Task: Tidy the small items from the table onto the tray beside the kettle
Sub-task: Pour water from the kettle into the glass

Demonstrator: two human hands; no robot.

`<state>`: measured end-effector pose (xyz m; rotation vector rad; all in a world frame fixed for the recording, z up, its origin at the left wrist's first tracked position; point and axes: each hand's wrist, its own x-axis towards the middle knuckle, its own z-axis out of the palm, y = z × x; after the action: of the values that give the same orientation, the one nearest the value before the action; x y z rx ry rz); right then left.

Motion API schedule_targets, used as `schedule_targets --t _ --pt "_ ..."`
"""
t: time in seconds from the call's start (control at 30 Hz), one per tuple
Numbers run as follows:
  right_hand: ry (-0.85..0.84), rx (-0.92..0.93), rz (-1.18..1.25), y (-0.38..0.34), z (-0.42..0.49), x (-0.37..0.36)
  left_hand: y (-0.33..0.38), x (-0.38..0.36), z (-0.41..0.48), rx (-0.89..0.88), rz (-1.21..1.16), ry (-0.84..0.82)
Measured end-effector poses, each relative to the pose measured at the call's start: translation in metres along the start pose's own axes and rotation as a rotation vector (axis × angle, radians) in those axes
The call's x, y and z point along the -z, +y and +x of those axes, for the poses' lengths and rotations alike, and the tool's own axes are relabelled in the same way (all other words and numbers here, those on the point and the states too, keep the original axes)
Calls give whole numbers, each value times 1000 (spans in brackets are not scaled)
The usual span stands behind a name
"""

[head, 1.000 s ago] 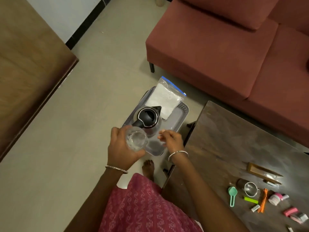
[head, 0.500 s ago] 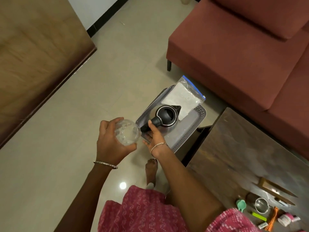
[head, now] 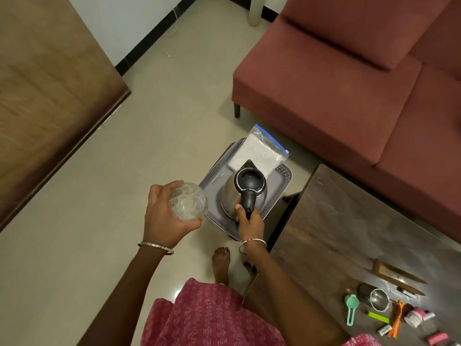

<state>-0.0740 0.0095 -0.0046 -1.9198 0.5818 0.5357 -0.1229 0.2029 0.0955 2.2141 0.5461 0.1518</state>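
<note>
Since half a second ago: right hand (head: 250, 222) moved from beside the kettle handle to wrapped around it, kettle (head: 245, 193) turned so its spout points toward the sofa (head: 349, 83); left hand (head: 166, 216) kept level, holding the same clear glass (head: 189, 201).

Grey tray (head: 283, 174) on the floor, squeezed between the sofa's front edge and the corner of the dark bench (head: 349, 221); near corner of the tray hidden under the right hand. Wide bare floor (head: 87, 221) left of the tray, up to the wooden panel (head: 50, 96). Clear bag (head: 259, 152) with white contents across the tray's far end, overhanging the rim, its near edge under the kettle spout.

Left grip closed around the glass, off the tray's left edge. Right grip closed on the black kettle handle.

Small items at the bench's near right corner, well apart from the tray: green scoop (head: 351, 310), steel cup (head: 379, 299), green stick (head: 378, 317), orange strip (head: 398, 319), pink-and-white tubs (head: 416, 318).
</note>
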Motion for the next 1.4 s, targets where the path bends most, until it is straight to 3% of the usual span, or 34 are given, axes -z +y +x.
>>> schedule_targets --t 0.4,0.7,1.03,1.4 --pt "-37 334 -177 -42 -29 76 47 -4 4 -100 -12 -42" --pt "-5 588 46 -97 -89 186 125 14 -24 -160 -59 -25" --pt "275 950 95 -138 -154 344 248 5 -75 -263 -206 -12" --pt "541 1166 149 -152 -234 489 352 -24 -161 -424 -364 40"
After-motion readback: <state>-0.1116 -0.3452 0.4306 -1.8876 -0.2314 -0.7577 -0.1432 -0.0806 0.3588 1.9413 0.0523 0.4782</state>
